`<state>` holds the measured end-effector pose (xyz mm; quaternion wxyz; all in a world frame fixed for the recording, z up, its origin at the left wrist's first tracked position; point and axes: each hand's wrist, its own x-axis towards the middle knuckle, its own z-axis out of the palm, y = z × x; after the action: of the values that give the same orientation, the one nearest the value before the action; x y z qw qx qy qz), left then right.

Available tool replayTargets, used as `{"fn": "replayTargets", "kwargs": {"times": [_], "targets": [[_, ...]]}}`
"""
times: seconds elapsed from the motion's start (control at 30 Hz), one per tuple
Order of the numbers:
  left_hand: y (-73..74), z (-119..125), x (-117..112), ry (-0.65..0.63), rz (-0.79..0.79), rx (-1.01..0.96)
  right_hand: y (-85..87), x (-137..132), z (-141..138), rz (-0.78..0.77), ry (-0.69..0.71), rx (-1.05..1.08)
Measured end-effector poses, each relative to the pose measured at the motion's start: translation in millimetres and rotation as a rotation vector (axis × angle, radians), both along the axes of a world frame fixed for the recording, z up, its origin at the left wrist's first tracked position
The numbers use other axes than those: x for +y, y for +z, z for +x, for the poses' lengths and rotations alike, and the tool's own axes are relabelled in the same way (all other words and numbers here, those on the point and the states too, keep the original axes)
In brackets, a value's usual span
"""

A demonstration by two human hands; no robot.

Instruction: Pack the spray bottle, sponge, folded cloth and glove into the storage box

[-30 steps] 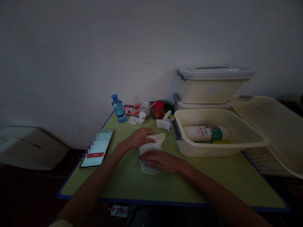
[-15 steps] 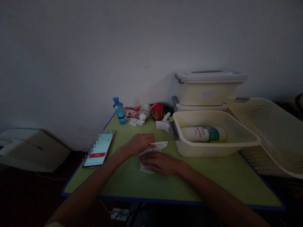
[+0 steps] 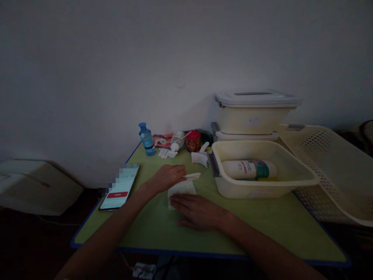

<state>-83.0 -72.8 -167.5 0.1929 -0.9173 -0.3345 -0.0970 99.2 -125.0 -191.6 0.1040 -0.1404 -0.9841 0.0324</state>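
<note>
My left hand point(image 3: 167, 178) is closed on a thin white folded piece point(image 3: 192, 176), perhaps tissue or cloth, whose end juts out to the right of the fingers. Just below it a flat, pale, see-through-edged packet or sheet point(image 3: 186, 187) lies on the green table point(image 3: 151, 229). My right hand point(image 3: 201, 212) rests palm down with stretched fingers over the near part of this sheet. Its fingertips press on the left side, and the thumb stands slightly apart. What the pale sheet is made of cannot be made out in the dim light.
A phone point(image 3: 121, 190) lies at the left. Behind stand a blue bottle point(image 3: 147, 140), a pump bottle point(image 3: 177, 140), a red jar point(image 3: 193, 140) and white gloves point(image 3: 166, 152). An open bin point(image 3: 262, 190) holding a white bottle point(image 3: 240, 169) is right, beside lidded boxes point(image 3: 250, 118) and a basket point(image 3: 329, 155).
My right hand has slid toward me and apart from the left, uncovering more of the pale sheet. The left hand keeps its hold on the white folded piece. The view has tilted slightly.
</note>
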Motion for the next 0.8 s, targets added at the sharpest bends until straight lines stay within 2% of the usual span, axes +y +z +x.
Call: {"fn": "replayTargets", "kwargs": {"times": [0.1, 0.2, 0.3, 0.37, 0.43, 0.57, 0.67, 0.8], "targets": [[-2.9, 4, -13, -0.021, 0.049, 0.054, -1.5, -2, -1, 0.128, 0.057, 0.083], [-4.2, 7, -24, -0.063, 0.053, 0.095, -0.3, 0, 2, 0.220, 0.068, 0.268], [-6.7, 10, -31, -0.079, 0.043, 0.106, 3.3, 6, 10, 0.288, -0.037, 0.455], [-9.4, 10, -34, -0.073, 0.058, 0.094, 6.1, 12, 15, 0.300, -0.098, 0.496], [-12.6, 9, -36, -0.076, 0.077, 0.080, 9.2, 17, 19, 0.279, -0.133, 0.450], [-18.5, 8, -41, -0.094, 0.081, 0.074, 17.5, 22, 24, 0.220, -0.159, 0.188], [-22.2, 8, -43, -0.087, 0.064, 0.074, 23.8, 22, 27, 0.183, -0.148, 0.019], [-25.6, 9, -44, -0.105, 0.060, 0.080, 28.9, 21, 29, 0.109, -0.109, -0.103]]}}
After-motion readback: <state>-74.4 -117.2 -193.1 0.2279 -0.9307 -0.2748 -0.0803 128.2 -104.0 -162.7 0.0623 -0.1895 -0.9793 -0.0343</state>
